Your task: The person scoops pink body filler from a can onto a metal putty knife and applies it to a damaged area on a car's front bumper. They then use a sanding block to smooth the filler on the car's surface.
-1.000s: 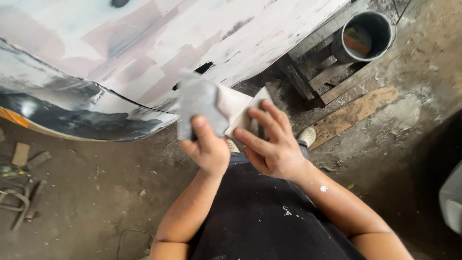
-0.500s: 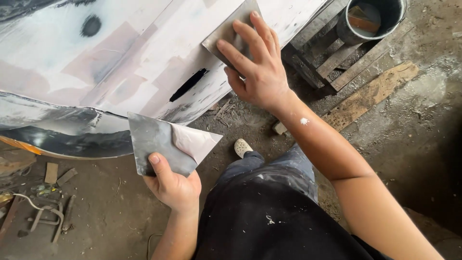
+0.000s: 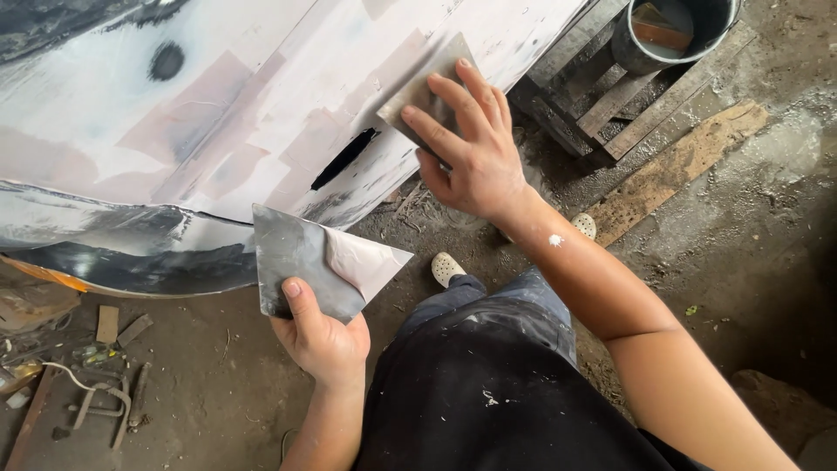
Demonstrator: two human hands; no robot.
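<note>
My right hand (image 3: 466,144) presses a flat grey spreader blade (image 3: 418,92) against a car body panel (image 3: 261,105) coated with whitish and pink filler, just right of a dark slot in the panel (image 3: 344,159). My left hand (image 3: 321,336) holds a grey metal sheet (image 3: 296,266) with a smear of pink filler on its right corner (image 3: 370,262), thumb on top, low in front of the panel's dark lower edge. I am crouched; my dark trousers and pale shoes show below.
A dark bucket (image 3: 676,30) stands on a wooden pallet (image 3: 602,96) at top right, with a loose plank (image 3: 676,170) beside it. Scrap metal, clamps and small wood blocks (image 3: 96,384) lie on the dirt floor at lower left.
My right hand left the sheet held in the left hand and carried the spreader up onto the panel. The left hand lowered the sheet to the left.
</note>
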